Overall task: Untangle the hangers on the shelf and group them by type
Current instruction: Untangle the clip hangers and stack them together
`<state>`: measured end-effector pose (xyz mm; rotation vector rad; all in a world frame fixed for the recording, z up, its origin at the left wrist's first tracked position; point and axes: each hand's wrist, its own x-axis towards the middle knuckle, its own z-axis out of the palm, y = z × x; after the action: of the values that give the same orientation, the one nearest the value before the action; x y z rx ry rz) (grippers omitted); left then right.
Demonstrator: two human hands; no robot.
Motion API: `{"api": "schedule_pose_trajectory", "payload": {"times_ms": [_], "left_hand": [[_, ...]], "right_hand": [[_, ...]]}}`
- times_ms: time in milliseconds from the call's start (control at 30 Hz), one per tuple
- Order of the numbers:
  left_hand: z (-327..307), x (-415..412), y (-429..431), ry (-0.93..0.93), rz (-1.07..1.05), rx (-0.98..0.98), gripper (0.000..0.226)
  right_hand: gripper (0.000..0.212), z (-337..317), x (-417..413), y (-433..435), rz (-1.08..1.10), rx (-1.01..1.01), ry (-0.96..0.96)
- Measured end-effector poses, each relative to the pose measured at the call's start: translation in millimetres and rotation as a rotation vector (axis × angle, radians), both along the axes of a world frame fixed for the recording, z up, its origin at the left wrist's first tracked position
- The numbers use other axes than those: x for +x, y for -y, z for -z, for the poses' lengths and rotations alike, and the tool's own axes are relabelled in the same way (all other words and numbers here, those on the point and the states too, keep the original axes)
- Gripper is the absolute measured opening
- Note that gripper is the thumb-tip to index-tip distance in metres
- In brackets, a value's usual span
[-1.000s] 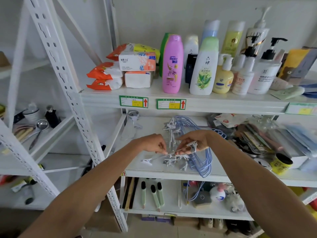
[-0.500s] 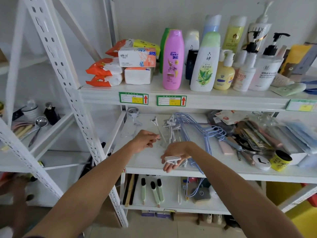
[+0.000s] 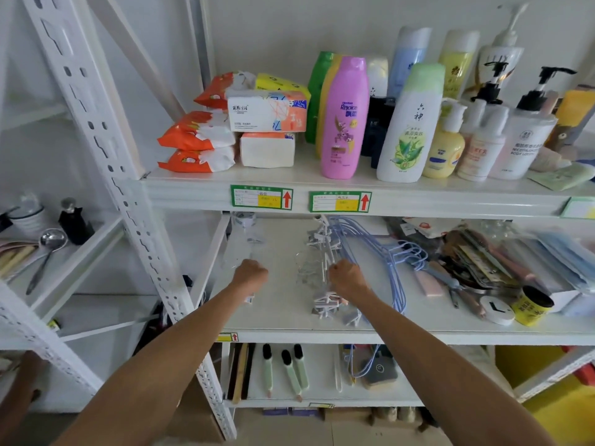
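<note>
Left grip (image 3: 249,275) is curled, a white clip (image 3: 249,298) peeking beneath; its hold is hidden. Right grip (image 3: 347,277) clutches the white clip hangers (image 3: 323,240), blue hangers (image 3: 407,252) just beside.

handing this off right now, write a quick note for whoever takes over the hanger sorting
Left hand: fingers curled, seems to grip a white clip hanger over the left of the middle shelf; only a bit of it shows.
Right hand: curled against the clip hanger pile; grip hidden.
Blue wire hangers: bunched just right of that pile, overlapping it near the front.
Done: hardly any grouping visible.
Left: pull clip hangers free of the blue ones and make separate groups.
</note>
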<state>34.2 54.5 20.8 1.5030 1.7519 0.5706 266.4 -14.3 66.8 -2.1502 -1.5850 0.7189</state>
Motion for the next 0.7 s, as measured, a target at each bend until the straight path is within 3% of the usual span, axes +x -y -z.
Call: {"api": "schedule_pose_trajectory", "payload": {"times_ms": [133,267,500,700], "left_hand": [[22,-42,-13,-0.322,0.075,-0.003,0.026],[45,-62,-32,-0.420,0.164,-0.012,0.035],[58,-63,-41,-0.417,0.256,-0.098,0.035],[62,-58,-55,-0.381,0.257,-0.161,0.031]], "right_hand": [[0.037,9,-12,-16,0.135,0.055,0.111],[0.034,16,-32,-29,0.142,-0.009,0.256],[0.034,29,-45,-47,0.178,-0.102,0.361],[0.034,29,-33,-54,0.149,-0.214,0.334]]}}
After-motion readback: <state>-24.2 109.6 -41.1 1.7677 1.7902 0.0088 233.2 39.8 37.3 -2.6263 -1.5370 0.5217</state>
